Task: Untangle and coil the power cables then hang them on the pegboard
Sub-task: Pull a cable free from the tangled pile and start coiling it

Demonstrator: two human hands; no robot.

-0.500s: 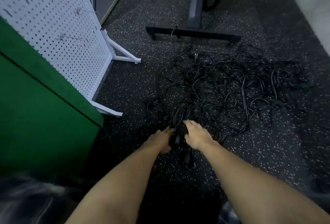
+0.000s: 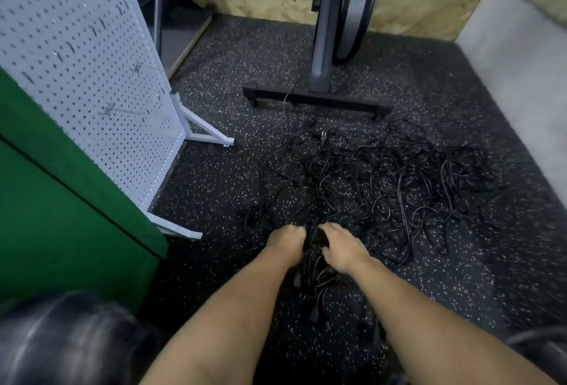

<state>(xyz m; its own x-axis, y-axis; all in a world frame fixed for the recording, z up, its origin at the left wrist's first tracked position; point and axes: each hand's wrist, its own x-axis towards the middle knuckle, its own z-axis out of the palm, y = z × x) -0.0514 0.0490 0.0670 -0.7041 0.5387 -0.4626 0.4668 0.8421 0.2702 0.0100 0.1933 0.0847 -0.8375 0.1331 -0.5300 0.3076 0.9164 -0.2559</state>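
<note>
A large tangle of black power cables (image 2: 383,182) sprawls over the speckled dark floor in the middle of the view. My left hand (image 2: 287,243) and my right hand (image 2: 340,248) reach down side by side at the near edge of the tangle, fingers curled into a bunch of cables between them. Several plug ends (image 2: 313,302) trail toward me between my forearms. The white pegboard (image 2: 76,78) stands on white feet at the left, with a few metal hooks on it.
A green panel (image 2: 46,216) stands at the left in front of the pegboard. A black exercise machine base (image 2: 316,99) crosses the floor behind the cables. A chipboard wall closes the back, a pale wall the right.
The camera has tilted up, showing more of the back wall and machine. Both hands stay at the near edge of the tangle, drawn slightly closer around the cables.
</note>
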